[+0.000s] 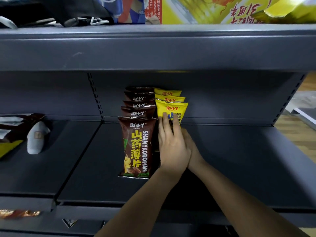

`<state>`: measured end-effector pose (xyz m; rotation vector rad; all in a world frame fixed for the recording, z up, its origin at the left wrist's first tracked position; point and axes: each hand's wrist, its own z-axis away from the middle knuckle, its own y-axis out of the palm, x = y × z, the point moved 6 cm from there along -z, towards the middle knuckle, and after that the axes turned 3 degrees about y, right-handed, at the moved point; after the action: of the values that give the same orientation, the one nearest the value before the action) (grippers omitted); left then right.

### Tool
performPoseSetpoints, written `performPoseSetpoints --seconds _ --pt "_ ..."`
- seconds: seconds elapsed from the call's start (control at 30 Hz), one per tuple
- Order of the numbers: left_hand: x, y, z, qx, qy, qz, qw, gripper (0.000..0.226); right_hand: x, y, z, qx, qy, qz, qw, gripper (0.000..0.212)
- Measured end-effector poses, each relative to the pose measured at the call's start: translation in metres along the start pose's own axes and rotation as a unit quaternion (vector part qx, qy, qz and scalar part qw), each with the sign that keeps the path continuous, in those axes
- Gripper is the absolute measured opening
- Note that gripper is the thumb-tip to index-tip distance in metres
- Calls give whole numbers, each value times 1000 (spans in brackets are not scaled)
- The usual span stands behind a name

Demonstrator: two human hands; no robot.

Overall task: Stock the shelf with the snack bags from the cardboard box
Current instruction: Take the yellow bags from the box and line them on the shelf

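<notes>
Two rows of snack bags stand on the dark shelf (222, 159): several brown bags (136, 147) on the left and yellow bags (169, 94) right beside them. Both my hands are at the front yellow bag (172, 108). My left hand (171, 142) lies over its face with straight fingers pressing on it. My right hand (189, 144) sits at the bag's right edge, largely hidden under the left hand, and its fingers appear to curl round that edge. No cardboard box shows.
A grey cap (36, 137) and dark packets (12, 124) lie on the shelf section to the left. The upper shelf (153, 48) overhangs close above, carrying yellow packaging (213, 9) and dark clothing (51, 11). Wooden floor (299, 127) shows at the right.
</notes>
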<state>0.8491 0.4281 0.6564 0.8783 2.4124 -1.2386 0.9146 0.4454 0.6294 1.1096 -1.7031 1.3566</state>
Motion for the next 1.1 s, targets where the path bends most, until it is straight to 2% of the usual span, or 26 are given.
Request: performPoseSetpoints --seconds 0.1,0.33,0.5,0.6,0.77,0.9,1.1 --pt "4 9 -7 33 -8 -4 999 64 -8 -3 -4 -7 43 -12 999 8" --pt "4 9 -12 65 -24 -12 998 69 -14 -4 -9 -27 77 -34 996 2" --pt "4 -5 -7 81 -5 -35 996 63 -12 -4 -5 -17 77 79 994 14" --pt "-2 -14 0 68 28 -74 995 70 -10 -10 0 -18 51 148 988 24" --pt "-12 -17 21 52 103 -133 984 54 -9 -37 23 -48 -3 202 978 39" --pt "-31 -15 42 76 88 -179 977 44 -11 -64 49 -72 -22 254 964 34" --pt "-67 -2 78 135 59 -211 966 44 -20 -103 99 -51 -25 294 954 34"
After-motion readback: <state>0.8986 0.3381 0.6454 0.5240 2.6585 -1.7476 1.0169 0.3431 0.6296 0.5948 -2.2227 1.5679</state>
